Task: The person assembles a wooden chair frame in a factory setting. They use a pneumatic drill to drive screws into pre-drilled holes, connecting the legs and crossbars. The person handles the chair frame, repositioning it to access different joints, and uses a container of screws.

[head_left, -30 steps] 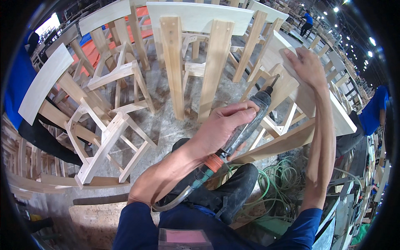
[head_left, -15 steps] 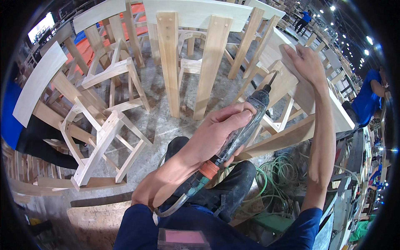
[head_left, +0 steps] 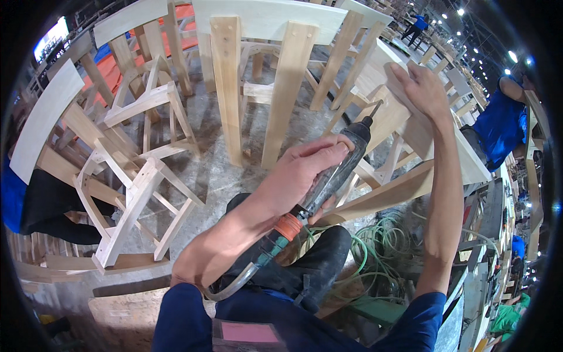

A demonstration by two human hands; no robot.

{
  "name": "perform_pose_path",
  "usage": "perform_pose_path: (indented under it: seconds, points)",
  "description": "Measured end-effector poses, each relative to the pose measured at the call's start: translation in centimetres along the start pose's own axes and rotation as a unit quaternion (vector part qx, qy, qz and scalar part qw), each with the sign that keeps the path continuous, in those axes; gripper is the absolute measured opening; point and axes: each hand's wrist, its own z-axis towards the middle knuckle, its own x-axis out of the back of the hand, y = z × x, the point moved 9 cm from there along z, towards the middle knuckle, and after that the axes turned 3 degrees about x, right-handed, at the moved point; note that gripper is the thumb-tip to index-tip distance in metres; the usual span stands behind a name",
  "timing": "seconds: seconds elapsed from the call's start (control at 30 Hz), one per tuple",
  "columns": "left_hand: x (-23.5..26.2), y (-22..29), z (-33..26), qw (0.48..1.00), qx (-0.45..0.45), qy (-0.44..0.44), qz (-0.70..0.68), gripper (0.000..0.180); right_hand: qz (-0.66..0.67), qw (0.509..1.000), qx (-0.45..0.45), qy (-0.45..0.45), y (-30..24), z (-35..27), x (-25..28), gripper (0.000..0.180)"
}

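Observation:
My left hand [head_left: 305,170] is wrapped around an air screwdriver [head_left: 356,135], a dark tool with an orange ring and a bent air hose at its lower end. Its thin bit points up and right, the tip at or very near a wooden leg [head_left: 387,120] of the chair frame beside me; contact cannot be made out. My right hand [head_left: 427,94] grips the far part of that frame's wide pale board [head_left: 419,138], thumb on its face, other fingers partly hidden. The frame leans at my right.
Several unfinished chair frames [head_left: 138,202] stand ahead and to the left. Coiled green hoses [head_left: 381,252] lie by my right leg. People in blue stand at the left edge and at the right [head_left: 498,126]. A worn board [head_left: 126,317] lies at lower left.
The whole view has shifted slightly, moving the scene a little left. My left hand keeps its hold on the air screwdriver, and my right hand stays on the board.

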Motion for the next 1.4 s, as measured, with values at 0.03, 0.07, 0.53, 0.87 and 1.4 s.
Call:
perform_pose_path:
  seconds: [0.03, 0.07, 0.53, 0.87, 1.4]
  points:
    - [0.1, 0.1, 0.1, 1.0, 0.008, 0.002, -0.003, 0.031, 0.002, 1.0, 0.003, -0.002, -0.1, 0.0, -0.1, 0.066]
    - [0.2, 0.2, 0.1, 1.0, 0.015, 0.005, -0.007, 0.031, 0.005, 1.0, 0.005, -0.005, -0.2, 0.0, -0.2, 0.066]
    - [0.1, 3.1, 0.5, 0.99, 0.032, -0.015, 0.137, 0.037, 0.022, 0.999, -0.035, -0.014, 0.5, -0.7, 0.2, 0.063]
    - [0.4, 3.0, 0.4, 0.988, 0.025, -0.006, 0.151, 0.035, 0.031, 0.999, -0.027, -0.02, 0.4, -0.2, -0.1, 0.063]
    - [1.9, 7.0, 1.4, 0.957, 0.059, 0.025, 0.282, 0.047, 0.018, 0.999, -0.038, -0.031, 1.5, 0.1, -0.5, 0.064]
